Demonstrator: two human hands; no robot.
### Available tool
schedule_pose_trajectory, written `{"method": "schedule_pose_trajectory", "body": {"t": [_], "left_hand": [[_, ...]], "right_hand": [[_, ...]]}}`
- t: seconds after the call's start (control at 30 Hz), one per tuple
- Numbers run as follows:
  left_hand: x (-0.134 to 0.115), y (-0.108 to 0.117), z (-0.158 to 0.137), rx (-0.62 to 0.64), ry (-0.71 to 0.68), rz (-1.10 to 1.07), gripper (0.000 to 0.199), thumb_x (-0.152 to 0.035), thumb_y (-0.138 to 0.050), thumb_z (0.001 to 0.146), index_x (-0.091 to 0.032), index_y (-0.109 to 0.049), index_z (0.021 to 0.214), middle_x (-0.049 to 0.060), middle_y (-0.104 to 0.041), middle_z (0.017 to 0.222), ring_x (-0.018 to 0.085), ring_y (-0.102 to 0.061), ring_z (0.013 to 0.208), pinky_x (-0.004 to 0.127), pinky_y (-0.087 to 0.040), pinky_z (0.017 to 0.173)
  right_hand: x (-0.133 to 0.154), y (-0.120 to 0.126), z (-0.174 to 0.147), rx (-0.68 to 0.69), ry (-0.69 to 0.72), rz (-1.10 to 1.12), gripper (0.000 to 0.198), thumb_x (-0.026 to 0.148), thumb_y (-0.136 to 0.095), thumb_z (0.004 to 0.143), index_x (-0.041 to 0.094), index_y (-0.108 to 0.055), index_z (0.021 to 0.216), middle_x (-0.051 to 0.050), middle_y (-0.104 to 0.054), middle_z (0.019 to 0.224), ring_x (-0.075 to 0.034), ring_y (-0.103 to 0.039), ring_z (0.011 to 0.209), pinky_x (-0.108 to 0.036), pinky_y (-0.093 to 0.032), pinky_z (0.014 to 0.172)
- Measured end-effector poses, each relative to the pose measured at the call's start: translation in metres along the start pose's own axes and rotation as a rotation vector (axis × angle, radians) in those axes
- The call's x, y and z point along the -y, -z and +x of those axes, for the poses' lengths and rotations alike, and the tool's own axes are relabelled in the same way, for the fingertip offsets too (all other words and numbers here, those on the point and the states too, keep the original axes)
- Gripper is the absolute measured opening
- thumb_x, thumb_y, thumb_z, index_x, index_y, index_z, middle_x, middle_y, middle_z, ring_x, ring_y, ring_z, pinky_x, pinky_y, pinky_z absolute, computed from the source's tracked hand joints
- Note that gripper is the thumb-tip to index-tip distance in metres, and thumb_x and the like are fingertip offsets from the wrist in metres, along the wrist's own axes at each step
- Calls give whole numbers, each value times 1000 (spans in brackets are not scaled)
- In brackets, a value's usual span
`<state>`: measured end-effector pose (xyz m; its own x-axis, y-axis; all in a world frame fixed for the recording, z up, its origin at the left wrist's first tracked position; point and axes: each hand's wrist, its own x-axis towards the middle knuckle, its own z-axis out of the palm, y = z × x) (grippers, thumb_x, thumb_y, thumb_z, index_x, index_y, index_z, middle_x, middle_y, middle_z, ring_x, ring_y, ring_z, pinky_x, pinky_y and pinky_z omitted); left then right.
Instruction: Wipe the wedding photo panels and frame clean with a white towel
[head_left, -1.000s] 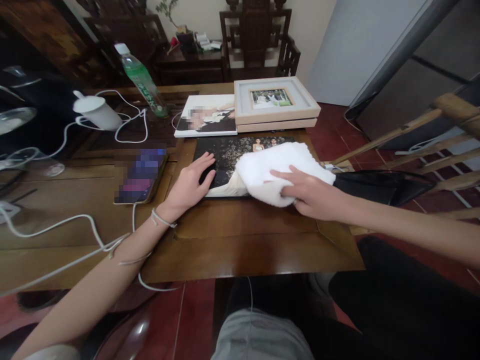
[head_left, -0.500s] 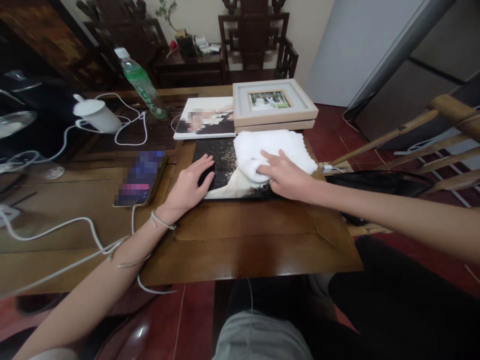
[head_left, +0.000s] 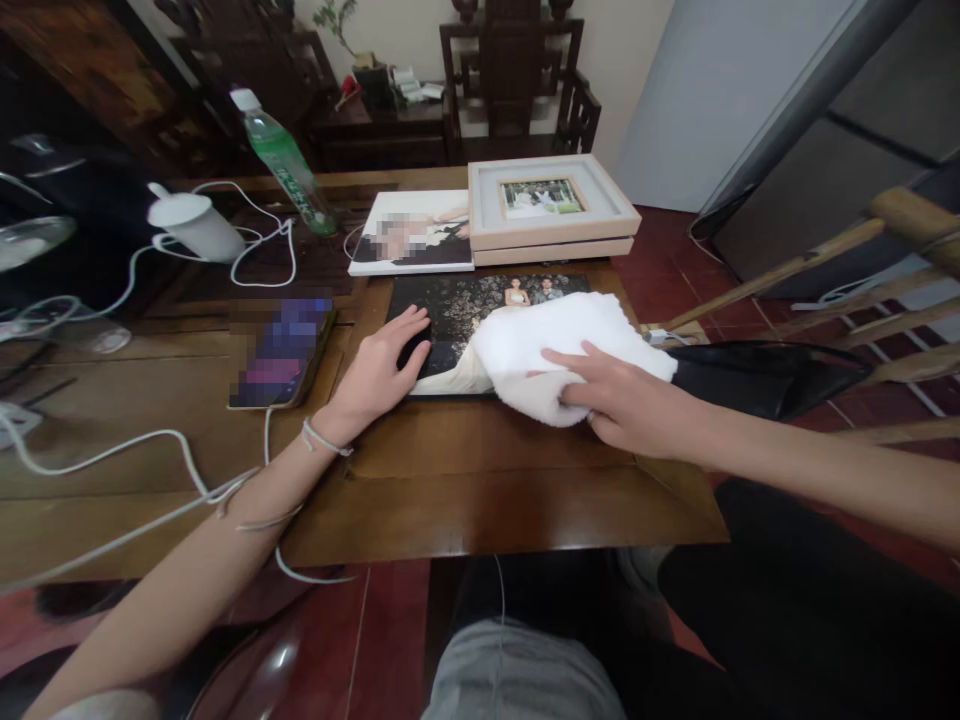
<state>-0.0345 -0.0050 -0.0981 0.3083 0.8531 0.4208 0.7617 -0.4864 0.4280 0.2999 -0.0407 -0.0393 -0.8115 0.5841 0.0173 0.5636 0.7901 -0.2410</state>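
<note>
A dark photo panel showing two figures lies flat on the wooden table. My left hand rests on its left edge, fingers stretched out and thumb apart, gripping nothing. In my right hand is a folded white towel, pressed down over the panel's right part and hanging past its near edge. My thumb and some fingers tuck into the towel's fold. The towel hides the panel's right side.
Behind the panel lie a white-edged photo board and stacked wooden picture frames. To the left are a phone, white cables, a lidded white cup and a green bottle. A wooden chair stands at right.
My right hand has slid the towel right and toward me, uncovering the two figures at the panel's upper part. My left hand has stayed in place.
</note>
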Motion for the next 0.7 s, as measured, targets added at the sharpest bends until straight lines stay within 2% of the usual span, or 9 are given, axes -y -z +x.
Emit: {"method": "schedule_pose_trajectory", "body": {"t": [0.13, 0.43, 0.6, 0.7], "left_hand": [[0, -1, 0, 1, -2, 10, 45, -40, -48, 100, -11, -68, 128, 18, -65, 141, 31, -56, 139, 54, -43, 119], [0, -2, 0, -14, -16, 9, 46, -40, -48, 100, -9, -69, 126, 18, -66, 140, 32, -57, 138, 54, -44, 118], [0, -1, 0, -12, -20, 15, 46, -40, -48, 100, -9, -69, 126, 18, -66, 140, 31, -57, 138, 53, -45, 118], [1, -1, 0, -11, -23, 18, 46, -40, -48, 100, -8, -69, 126, 19, -65, 140, 32, -57, 138, 53, -45, 119]], "right_hand": [[-11, 3, 10, -22, -36, -17, 44, -7, -48, 73, 16, -71, 102, -23, -57, 150, -34, -44, 148, -65, -35, 119], [-5, 0, 47, -29, -91, -34, 45, -9, -45, 76, 10, -71, 108, -31, -58, 144, -38, -38, 150, -69, -35, 116], [7, -7, 46, -51, -109, -15, 51, -9, -45, 74, 12, -71, 113, -24, -60, 145, -40, -36, 151, -74, -30, 116], [26, -10, 35, -2, -72, -8, 52, -8, -47, 74, 15, -72, 113, -19, -57, 151, -41, -33, 152, -77, -28, 116]]}}
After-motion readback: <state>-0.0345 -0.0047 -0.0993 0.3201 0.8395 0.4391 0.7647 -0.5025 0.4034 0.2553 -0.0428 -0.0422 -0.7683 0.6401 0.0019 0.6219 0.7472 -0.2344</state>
